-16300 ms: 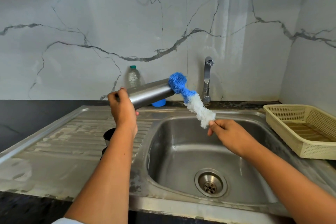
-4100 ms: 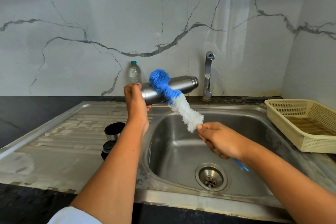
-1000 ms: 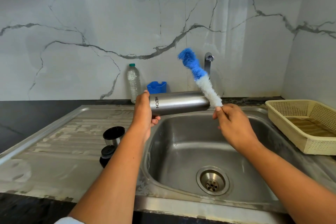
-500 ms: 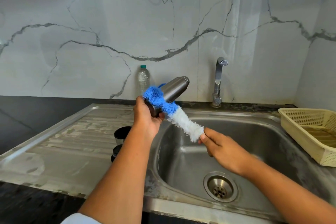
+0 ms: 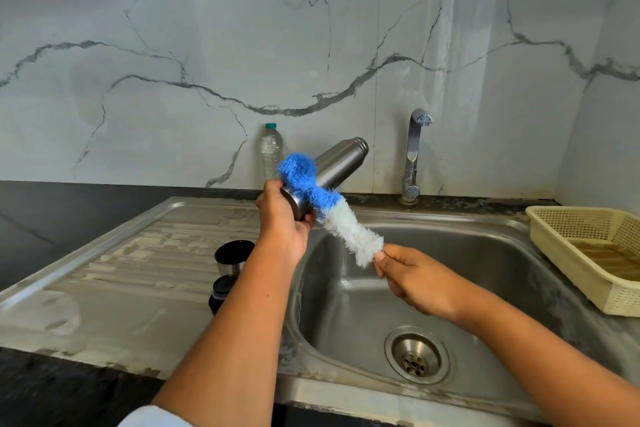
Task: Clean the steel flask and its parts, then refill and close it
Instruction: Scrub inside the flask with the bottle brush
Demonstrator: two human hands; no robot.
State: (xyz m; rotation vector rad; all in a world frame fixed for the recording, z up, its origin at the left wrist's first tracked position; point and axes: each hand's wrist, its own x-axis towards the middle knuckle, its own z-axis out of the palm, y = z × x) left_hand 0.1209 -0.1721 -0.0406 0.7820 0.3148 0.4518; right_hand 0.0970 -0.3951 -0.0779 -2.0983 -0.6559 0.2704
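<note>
My left hand (image 5: 282,218) grips the base end of the steel flask (image 5: 341,161), which tilts up and away toward the wall above the sink's left rim. My right hand (image 5: 414,279) holds the handle of a blue-and-white bottle brush (image 5: 332,210); its blue tip lies against the flask's outer side near my left hand. On the drainboard stand the flask's steel cup (image 5: 231,256) and a black stopper (image 5: 221,291), partly hidden by my left forearm.
The steel sink (image 5: 346,305) with its drain (image 5: 415,355) lies below my hands. A tap (image 5: 414,152) stands at the back. A plastic water bottle (image 5: 272,151) is by the wall. A cream basket (image 5: 588,253) sits at the right.
One second ago the flask lay level and the brush pointed up by the tap. The flask has since tilted up and away, and the brush head has swung down onto its side.
</note>
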